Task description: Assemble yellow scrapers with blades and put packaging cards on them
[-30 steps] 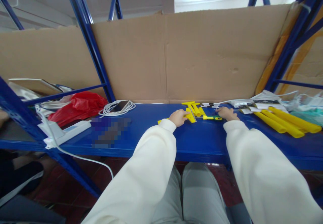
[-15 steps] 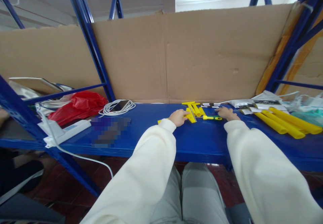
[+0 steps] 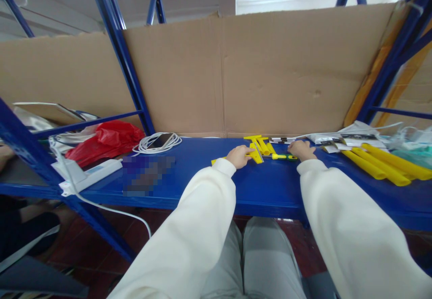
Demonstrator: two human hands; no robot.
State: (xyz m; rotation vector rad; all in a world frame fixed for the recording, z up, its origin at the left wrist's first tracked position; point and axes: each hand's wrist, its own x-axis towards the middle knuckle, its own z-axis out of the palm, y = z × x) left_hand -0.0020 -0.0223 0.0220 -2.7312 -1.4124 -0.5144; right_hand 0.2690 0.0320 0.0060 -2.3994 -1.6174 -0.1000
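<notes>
My left hand [image 3: 239, 156] is closed on a yellow scraper [image 3: 257, 154], whose wide head points right. Its yellow handle end [image 3: 213, 161] shows left of my wrist. Just right of the scraper's head lies a screwdriver [image 3: 284, 157] with a yellow and green handle. My right hand [image 3: 303, 150] is beyond that handle's right end, fingers bent down and together at the shelf surface; anything in them is too small to make out. More yellow scraper pieces [image 3: 259, 143] lie behind the held one, beside black-and-white small packets [image 3: 281, 140].
On the right lie several yellow tubes [image 3: 381, 164], silver packets [image 3: 359, 137] and clear plastic bags [image 3: 413, 144]. To the left are a coiled white cable [image 3: 141, 146], a red bag [image 3: 108, 139] and a white power strip [image 3: 101, 171]. Cardboard [image 3: 270, 74] walls the back of the blue shelf [image 3: 202, 191].
My right hand has shifted slightly left and its fingers have drawn in near the screwdriver handle's end. My left hand keeps its hold on the scraper, almost still.
</notes>
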